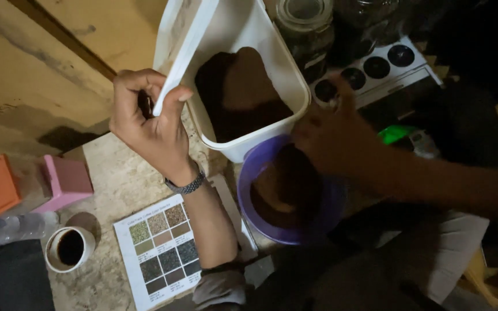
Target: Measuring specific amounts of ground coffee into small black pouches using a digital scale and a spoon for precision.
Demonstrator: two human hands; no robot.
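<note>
One left hand [151, 124], wearing a metal wristband, closed firmly on the lid flap [183, 55] of one white container [249, 138], which is tilted with its mouth down toward one purple bowl [286, 230]; dark brown grounds [240, 92] lie inside the container, up-slope and to the right of that grip; one right hand [332, 135], blurred, rests at the container's lower rim just above the bowl, and is the nearer hand to the grounds; whether it is open or clasped cannot be told. Near the tabletop's front edge: one colour chart card [157, 247], one white cup [69, 249]; at the left edge, one pink block [67, 181].
</note>
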